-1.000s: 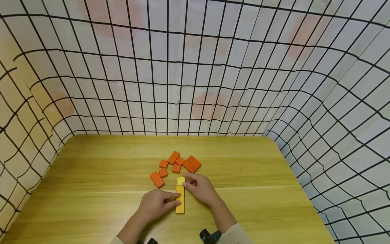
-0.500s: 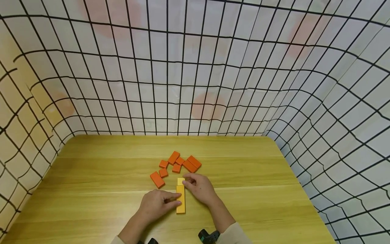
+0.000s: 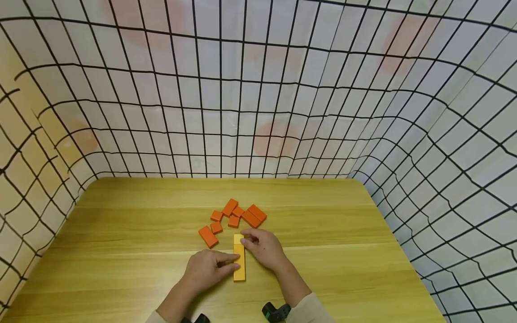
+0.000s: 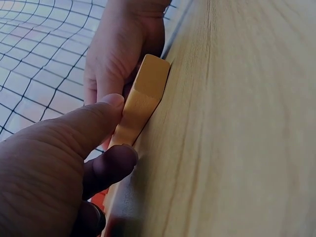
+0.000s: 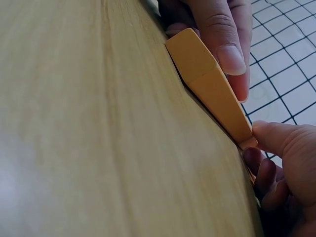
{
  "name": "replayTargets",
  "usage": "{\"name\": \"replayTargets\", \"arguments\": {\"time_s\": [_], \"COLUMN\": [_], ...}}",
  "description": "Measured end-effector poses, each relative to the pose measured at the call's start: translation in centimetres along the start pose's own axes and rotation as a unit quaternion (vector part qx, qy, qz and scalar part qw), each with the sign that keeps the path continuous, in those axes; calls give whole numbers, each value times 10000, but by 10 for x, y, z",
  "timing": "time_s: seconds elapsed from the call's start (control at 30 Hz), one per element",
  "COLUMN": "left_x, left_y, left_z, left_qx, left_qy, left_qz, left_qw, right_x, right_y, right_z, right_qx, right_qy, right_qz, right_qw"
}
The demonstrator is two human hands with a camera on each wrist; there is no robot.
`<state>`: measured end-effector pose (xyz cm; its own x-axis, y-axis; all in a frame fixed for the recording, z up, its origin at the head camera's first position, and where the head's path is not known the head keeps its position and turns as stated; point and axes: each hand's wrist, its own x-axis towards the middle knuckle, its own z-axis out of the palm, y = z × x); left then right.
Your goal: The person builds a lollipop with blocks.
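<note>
A long orange-yellow block (image 3: 239, 272) lies lengthwise on the wooden table in the head view. A small paler yellow block (image 3: 238, 238) sits in line at its far end. My left hand (image 3: 205, 269) comes from the left, its thumb and index finger extended with their tips on the long block. From the right, my right hand (image 3: 264, 249) pinches the small block between thumb and index finger, at its right side and far corner. In the right wrist view, the long block (image 5: 219, 96) runs from beneath the left fingers to the right thumb.
Several orange-red blocks, large and small, lie beyond the hands, among them a tilted one (image 3: 208, 237) at left and a side-by-side pair (image 3: 254, 216) at right. The wooden tabletop (image 3: 121, 251) is bordered at back and sides by black netting (image 3: 222, 130) before pale cloth.
The small yellow block has been squared up against the end of the long block. Both hands have stayed nearly in place; the head view has shifted slightly.
</note>
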<state>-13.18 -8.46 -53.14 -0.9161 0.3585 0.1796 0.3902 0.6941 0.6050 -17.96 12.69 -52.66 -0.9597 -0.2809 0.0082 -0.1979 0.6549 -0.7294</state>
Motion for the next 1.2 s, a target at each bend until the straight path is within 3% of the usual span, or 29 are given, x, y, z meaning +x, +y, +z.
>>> {"name": "replayTargets", "arguments": {"time_s": [0.3, 0.43, 0.63, 0.93, 1.2], "left_x": [0, 0, 2, 10, 15], "left_y": [1, 2, 2, 3, 4], "left_z": [-1, -2, -3, -9, -12], "left_qx": [-74, -89, 65, 288, 222], "left_qy": [-42, -55, -90, -693, -970], "left_qz": [-89, -115, -91, -404, -329], "left_qw": [9999, 9999, 9999, 9964, 9945], "right_x": [1, 2, 2, 2, 3], "right_y": [1, 2, 4, 8, 9], "right_z": [0, -1, -2, -3, -3], "right_qx": [-6, 194, 539, 936, 945], "right_qy": [-1, 42, 99, 179, 189], "right_qz": [74, 273, 232, 229, 261], "right_qw": [10000, 9994, 9982, 9952, 9950]}}
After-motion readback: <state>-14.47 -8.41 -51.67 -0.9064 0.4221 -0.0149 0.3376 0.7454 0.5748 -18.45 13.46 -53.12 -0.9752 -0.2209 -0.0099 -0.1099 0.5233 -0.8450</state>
